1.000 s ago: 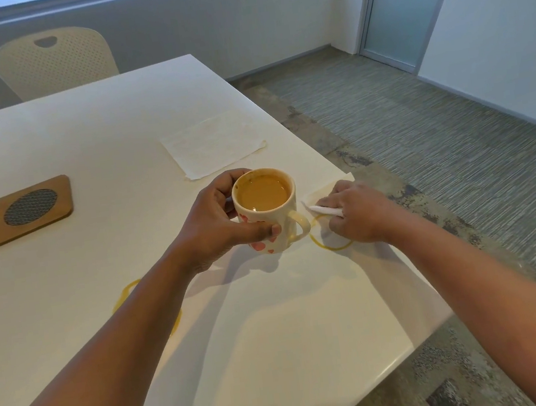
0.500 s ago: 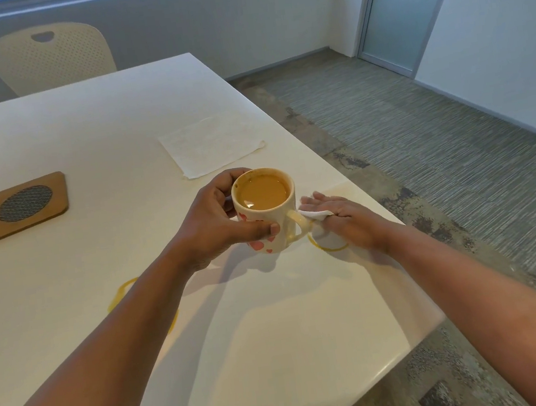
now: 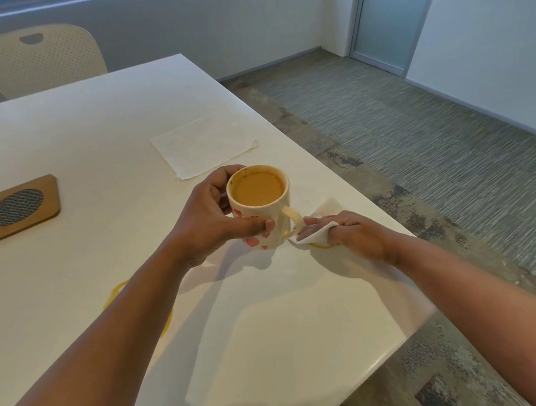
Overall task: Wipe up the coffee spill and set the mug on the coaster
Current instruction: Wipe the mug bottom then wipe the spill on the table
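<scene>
Grip by grip, taking the mug [image 3: 261,203] as landmark: far to its left lies the coaster [image 3: 14,210]; my left hand [image 3: 214,220] wraps its body, lifted off the worktop [image 3: 45,130]. Nearly full, it looks heavy and sloshy; I keep it level. Just right, my right hand [image 3: 348,229] presses a soft folded napkin [image 3: 315,235] on a coffee ring [image 3: 322,247].

My left hand [image 3: 218,221] is curled in a firm wrap, thumb lying along the near side and fingers closed round the far side, forearm reaching in from the near left. My right hand [image 3: 348,231] lies palm down and low, fingers stretched flat toward the left, pressing.
</scene>
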Demonstrator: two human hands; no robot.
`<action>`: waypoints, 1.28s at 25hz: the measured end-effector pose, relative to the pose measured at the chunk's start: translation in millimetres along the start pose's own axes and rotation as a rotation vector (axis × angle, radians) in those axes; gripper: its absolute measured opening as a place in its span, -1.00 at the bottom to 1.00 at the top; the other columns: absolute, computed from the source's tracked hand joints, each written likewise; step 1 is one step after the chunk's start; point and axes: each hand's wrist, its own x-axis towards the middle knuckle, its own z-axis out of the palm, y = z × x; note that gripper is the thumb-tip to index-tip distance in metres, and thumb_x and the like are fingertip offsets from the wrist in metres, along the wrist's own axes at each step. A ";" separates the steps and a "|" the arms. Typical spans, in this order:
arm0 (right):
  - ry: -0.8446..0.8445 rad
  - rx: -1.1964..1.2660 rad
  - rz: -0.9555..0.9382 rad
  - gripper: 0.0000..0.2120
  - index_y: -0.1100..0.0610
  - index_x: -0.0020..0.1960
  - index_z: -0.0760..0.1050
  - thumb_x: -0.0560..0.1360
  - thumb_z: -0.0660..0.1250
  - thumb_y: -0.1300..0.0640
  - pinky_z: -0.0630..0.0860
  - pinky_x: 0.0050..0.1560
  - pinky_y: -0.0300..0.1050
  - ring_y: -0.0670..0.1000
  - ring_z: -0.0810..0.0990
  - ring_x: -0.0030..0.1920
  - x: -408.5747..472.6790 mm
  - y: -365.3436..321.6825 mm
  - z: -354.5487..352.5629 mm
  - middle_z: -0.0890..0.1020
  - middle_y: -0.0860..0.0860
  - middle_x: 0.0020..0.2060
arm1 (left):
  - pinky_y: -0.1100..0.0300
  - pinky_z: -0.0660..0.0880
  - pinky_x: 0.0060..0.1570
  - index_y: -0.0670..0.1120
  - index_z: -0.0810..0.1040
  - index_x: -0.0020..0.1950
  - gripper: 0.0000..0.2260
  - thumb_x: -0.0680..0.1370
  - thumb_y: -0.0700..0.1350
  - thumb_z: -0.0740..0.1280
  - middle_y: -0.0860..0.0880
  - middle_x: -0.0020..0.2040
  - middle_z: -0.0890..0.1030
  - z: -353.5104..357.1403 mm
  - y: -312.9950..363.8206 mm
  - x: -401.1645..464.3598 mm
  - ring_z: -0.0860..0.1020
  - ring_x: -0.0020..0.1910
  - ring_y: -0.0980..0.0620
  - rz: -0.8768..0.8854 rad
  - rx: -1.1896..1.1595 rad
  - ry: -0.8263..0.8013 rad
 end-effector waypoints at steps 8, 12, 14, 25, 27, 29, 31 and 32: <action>0.026 0.251 0.099 -0.60 0.29 0.07 0.71 0.37 0.19 0.29 0.53 0.21 -0.16 0.03 0.66 0.20 -29.8 -2.8 -3.1 0.73 0.13 0.12 | 0.03 0.65 0.15 0.13 0.52 0.30 -0.23 0.13 0.08 0.69 0.15 0.19 0.65 4.4 -2.8 -5.2 0.62 0.23 0.02 -0.015 0.000 -0.006; 0.377 0.515 0.224 -0.77 0.27 0.03 0.59 0.45 0.22 0.36 0.58 -0.19 -0.01 0.18 0.63 -0.16 -41.1 -11.9 -4.1 0.63 0.21 -0.13 | 0.03 0.65 0.14 0.11 0.53 0.32 -0.22 0.13 0.07 0.69 0.12 0.19 0.65 3.9 2.5 -7.3 0.62 0.22 0.01 0.003 0.006 -0.019; 0.437 0.691 0.229 -0.77 0.23 0.07 0.60 0.49 0.22 0.32 0.65 -0.29 0.03 0.16 0.70 -0.22 -41.9 -18.1 -10.9 0.68 0.18 -0.16 | 0.04 0.64 0.13 0.11 0.53 0.30 -0.23 0.12 0.06 0.70 0.10 0.20 0.66 3.0 5.9 -7.6 0.63 0.22 -0.01 0.012 0.001 -0.022; 0.656 -0.707 -0.056 -0.57 -0.01 0.25 0.63 0.50 0.22 0.28 0.39 0.27 0.19 0.10 0.47 0.30 -31.1 29.8 -7.0 0.61 -0.05 0.31 | -0.01 0.63 0.17 0.09 0.53 0.30 -0.23 0.12 0.07 0.68 0.03 0.22 0.65 6.7 12.7 -9.5 0.62 0.24 -0.07 0.017 -0.008 -0.021; 0.660 -0.943 -0.018 -0.62 -0.05 0.22 0.61 0.48 0.18 0.13 0.30 0.16 0.14 0.12 0.34 0.27 -37.3 36.5 -2.2 0.53 -0.04 0.31 | -0.02 0.63 0.18 0.09 0.53 0.31 -0.23 0.13 0.07 0.69 0.04 0.22 0.65 7.5 12.2 -9.6 0.62 0.24 -0.06 0.014 -0.004 -0.019; 0.664 -1.039 -0.015 -0.60 0.00 0.16 0.61 0.43 0.13 0.04 0.20 0.04 0.07 0.13 0.32 0.19 -41.3 36.8 0.8 0.49 -0.01 0.21 | -0.05 0.63 0.19 0.08 0.53 0.31 -0.22 0.13 0.07 0.69 0.04 0.23 0.65 8.1 10.9 -9.2 0.61 0.25 -0.07 0.010 0.003 -0.018; 0.642 -1.102 0.031 -0.62 0.06 0.15 0.62 0.43 0.17 0.05 0.22 0.03 0.07 0.17 0.37 0.14 -42.7 32.8 2.3 0.51 0.02 0.14 | -0.06 0.63 0.20 0.08 0.53 0.31 -0.22 0.13 0.08 0.69 0.04 0.23 0.65 8.4 10.0 -9.1 0.61 0.25 -0.07 0.004 0.009 -0.021; 0.635 -1.122 0.077 -0.68 0.09 0.12 0.62 0.47 0.20 0.07 0.25 0.04 0.08 0.19 0.41 0.13 -42.4 28.1 2.0 0.53 0.04 0.11 | -0.07 0.63 0.21 0.09 0.53 0.31 -0.22 0.13 0.08 0.69 0.05 0.22 0.65 8.7 9.6 -9.2 0.61 0.25 -0.06 0.001 0.008 -0.022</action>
